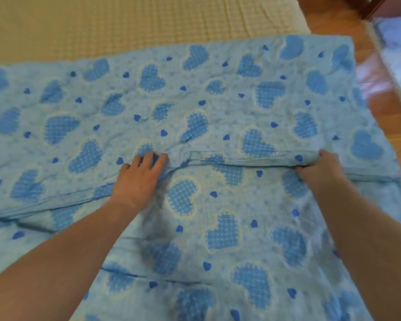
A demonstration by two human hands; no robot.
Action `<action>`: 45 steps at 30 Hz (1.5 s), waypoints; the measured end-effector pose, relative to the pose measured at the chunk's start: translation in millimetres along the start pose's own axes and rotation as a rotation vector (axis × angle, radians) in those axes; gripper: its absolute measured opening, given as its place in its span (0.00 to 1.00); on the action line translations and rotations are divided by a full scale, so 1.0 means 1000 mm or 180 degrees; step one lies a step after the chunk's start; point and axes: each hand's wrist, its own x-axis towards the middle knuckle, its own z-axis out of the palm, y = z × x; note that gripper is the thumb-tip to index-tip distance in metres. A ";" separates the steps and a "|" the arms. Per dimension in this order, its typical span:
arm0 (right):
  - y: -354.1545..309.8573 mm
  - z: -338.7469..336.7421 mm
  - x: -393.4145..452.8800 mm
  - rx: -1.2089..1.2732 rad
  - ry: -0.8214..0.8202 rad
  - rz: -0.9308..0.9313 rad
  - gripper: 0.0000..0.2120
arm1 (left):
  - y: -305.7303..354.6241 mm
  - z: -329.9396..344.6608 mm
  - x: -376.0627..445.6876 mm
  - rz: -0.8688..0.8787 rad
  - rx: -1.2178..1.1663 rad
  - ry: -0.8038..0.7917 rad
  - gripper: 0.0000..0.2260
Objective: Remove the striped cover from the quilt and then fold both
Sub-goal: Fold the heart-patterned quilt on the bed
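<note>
On the bed: blue heart-print quilt (pixel 218 107) lay spread over the bed (pixel 125 24) — striped cover not seen.
Left hand (pixel 140 176): fingers straight, pressing the folded edge flat.
Right hand (pixel 320 166): fingers curled, gripping that edge — likely to align the fold.
</note>
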 end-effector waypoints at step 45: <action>0.014 -0.153 0.130 0.2682 -0.1713 -0.0052 0.23 | 0.102 -0.105 -0.007 -0.3511 -0.6225 -0.0791 0.08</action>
